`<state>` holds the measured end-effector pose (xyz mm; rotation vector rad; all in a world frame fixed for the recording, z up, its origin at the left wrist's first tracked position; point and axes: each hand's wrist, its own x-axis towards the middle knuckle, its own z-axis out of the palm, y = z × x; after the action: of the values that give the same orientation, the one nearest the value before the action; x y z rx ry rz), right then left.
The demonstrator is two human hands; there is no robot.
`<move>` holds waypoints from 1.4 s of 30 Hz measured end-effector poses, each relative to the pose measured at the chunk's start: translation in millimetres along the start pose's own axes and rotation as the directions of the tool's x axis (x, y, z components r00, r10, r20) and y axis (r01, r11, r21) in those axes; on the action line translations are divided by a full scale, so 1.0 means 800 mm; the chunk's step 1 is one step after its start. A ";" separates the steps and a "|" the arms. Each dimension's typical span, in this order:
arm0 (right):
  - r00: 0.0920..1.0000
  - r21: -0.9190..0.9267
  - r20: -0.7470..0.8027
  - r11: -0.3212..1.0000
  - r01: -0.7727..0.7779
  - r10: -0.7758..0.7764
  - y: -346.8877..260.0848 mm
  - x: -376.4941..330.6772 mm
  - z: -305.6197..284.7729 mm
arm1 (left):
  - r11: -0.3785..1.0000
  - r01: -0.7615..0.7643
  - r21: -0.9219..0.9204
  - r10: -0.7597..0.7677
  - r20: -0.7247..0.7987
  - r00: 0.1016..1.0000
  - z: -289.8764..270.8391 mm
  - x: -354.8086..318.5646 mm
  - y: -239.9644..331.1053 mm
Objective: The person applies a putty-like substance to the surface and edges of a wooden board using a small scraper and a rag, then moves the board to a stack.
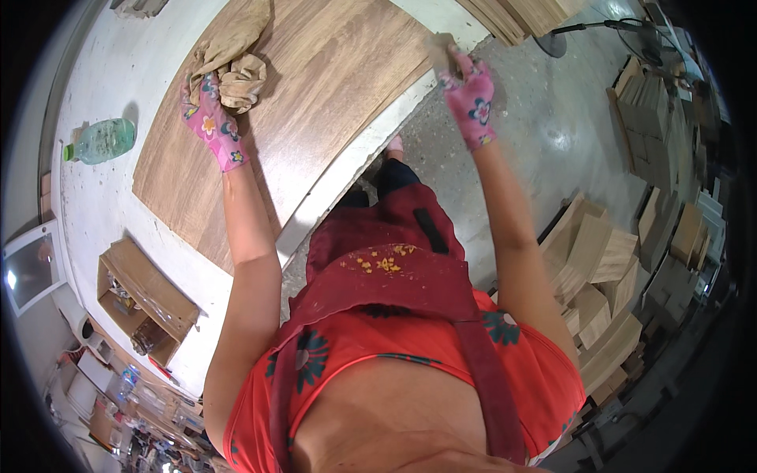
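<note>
My left hand (210, 124), in a pink flowered glove, grips a crumpled tan cloth (240, 81) against a large wood-grain panel (323, 87). The panel lies flat on a white worktable (298, 225) and has a curved left side. Over the panel's right edge, my right hand (471, 101), in a matching glove, has its fingers closed around a small, flat, greyish-brown thing (443, 52). Motion blur hides what kind of thing it is.
To the left on the worktable are a green plastic bottle (106, 141) on its side and an open cardboard box (150, 293) with small items. Stacked wood-grain boards (595, 252) stand on the floor at right. More boards (512, 16) and a fan (552, 43) are at the far right.
</note>
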<state>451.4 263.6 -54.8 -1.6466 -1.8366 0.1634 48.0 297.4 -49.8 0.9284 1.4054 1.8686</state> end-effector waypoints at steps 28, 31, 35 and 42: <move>0.159 0.747 0.482 0.500 0.439 -0.861 -0.340 -0.157 0.075 | 0.590 -0.457 0.665 0.224 0.409 0.885 -0.201 -0.065 0.040; 0.232 0.824 0.160 0.259 0.503 -0.959 -0.428 -0.217 0.098 | 0.692 -0.405 0.598 0.233 0.345 0.909 -0.190 -0.068 0.061; 0.026 0.634 0.309 0.227 0.740 -0.951 -0.435 -0.247 0.113 | 0.851 -0.326 0.412 0.227 0.271 0.935 -0.181 -0.069 0.063; 0.158 0.807 0.540 0.562 0.183 -0.826 -0.279 -0.117 0.078 | 0.646 -0.328 0.689 0.199 0.262 0.944 -0.196 -0.064 0.040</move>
<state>229.0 152.8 -27.5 -0.1687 -2.6508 1.4336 -54.5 163.9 -56.7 1.7161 2.0421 1.3314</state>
